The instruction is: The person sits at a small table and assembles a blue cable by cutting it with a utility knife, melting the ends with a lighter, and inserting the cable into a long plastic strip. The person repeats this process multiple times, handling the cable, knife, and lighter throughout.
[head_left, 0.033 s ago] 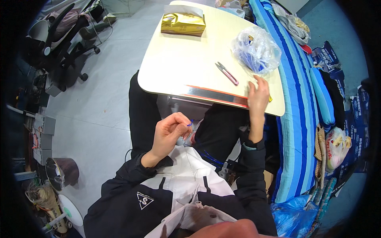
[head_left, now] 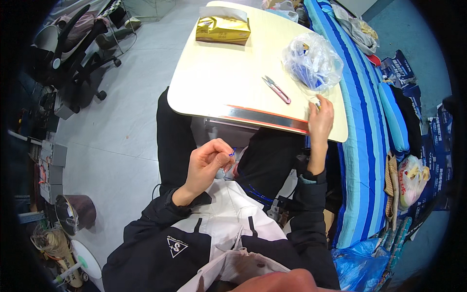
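My left hand [head_left: 210,161] is above my lap with thumb and forefinger pinched together on a short blue strand [head_left: 232,153]. My right hand [head_left: 322,120] is over the near right corner of the table [head_left: 219,78]. Its thumb and fingertips close on a small, partly hidden yellowish-and-dark thing [head_left: 318,104]. Just beyond that hand is a clear plastic bag [head_left: 311,63] with blue contents. Thread snips [head_left: 276,90] with pink handles lie on the tabletop, left of the bag. More blue strands [head_left: 260,193] rest across my right thigh.
A gold tissue pack [head_left: 223,31] sits at the table's far left. A dark ruler-like strip [head_left: 265,118] runs along the near edge. To the right is a bed with a blue striped sheet [head_left: 360,146]; a wheeled chair [head_left: 82,58] stands at far left.
My right hand has moved slightly right, and its fingertips now meet at the small yellowish thing. The left hand holds its place with the blue strand.
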`<state>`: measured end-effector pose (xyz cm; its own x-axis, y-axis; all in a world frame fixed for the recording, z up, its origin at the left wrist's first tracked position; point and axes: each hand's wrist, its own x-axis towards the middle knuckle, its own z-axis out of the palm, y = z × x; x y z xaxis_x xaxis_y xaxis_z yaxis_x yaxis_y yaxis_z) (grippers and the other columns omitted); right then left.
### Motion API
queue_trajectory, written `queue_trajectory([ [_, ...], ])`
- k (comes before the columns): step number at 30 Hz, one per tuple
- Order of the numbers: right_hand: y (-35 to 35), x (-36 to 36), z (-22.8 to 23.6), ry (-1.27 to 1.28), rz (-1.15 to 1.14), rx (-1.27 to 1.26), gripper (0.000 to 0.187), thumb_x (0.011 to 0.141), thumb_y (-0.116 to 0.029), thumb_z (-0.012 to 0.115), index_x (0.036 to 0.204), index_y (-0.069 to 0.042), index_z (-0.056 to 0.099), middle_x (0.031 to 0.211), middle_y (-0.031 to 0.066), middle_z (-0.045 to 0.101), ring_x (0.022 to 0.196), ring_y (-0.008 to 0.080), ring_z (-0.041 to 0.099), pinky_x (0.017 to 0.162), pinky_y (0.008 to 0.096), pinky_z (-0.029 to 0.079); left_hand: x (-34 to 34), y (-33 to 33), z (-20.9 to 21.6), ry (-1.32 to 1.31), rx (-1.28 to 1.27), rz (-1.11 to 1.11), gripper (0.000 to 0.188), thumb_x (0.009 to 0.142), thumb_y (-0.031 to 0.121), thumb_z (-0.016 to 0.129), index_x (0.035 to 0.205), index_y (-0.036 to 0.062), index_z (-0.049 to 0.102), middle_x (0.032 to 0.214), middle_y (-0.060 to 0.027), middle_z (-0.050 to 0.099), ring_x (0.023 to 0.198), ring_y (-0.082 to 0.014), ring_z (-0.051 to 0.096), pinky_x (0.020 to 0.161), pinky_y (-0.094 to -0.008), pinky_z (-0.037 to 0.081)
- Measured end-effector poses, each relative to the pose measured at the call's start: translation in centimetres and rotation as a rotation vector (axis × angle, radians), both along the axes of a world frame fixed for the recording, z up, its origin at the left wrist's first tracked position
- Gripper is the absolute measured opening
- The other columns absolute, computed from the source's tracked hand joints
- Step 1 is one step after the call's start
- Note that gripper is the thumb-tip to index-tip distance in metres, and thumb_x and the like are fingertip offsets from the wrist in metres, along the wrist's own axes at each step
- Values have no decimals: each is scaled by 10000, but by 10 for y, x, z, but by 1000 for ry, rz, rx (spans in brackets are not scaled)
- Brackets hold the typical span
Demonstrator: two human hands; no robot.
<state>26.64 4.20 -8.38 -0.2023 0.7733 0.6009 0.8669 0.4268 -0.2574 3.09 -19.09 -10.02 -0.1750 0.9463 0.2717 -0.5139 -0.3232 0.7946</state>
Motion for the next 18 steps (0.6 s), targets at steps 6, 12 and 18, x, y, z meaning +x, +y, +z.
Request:
queue_trajectory([
  [6, 33, 53, -17, -244, -71, -116, 309, 883, -218, 615, 1090, 11, 586, 964, 196, 594, 920, 361, 573, 811, 437, 461, 6, 0, 2, 23, -7, -21, 147, 955, 91, 550, 871, -30, 547, 844, -94, 521, 617, -122, 493, 561, -227, 394],
  [12, 9, 29, -2, 198, 108, -124, 187, 945, -183, 559, 949, -2, 514, 760, 105, 565, 616, 207, 559, 564, 338, 456, 6, -8, 14, 441, 92, 236, 109, 898, 48, 608, 829, -28, 573, 792, -103, 585, 608, -137, 513, 558, -235, 411],
  [18, -127, -32, 9, 941, 762, -872, 473, 935, -540, 475, 980, -69, 503, 625, -24, 419, 501, 37, 338, 435, 186, 231, 7, -5, 20, 838, 318, 505, 184, 712, -84, 703, 852, -26, 599, 775, -112, 593, 626, -236, 547, 539, -293, 440],
])
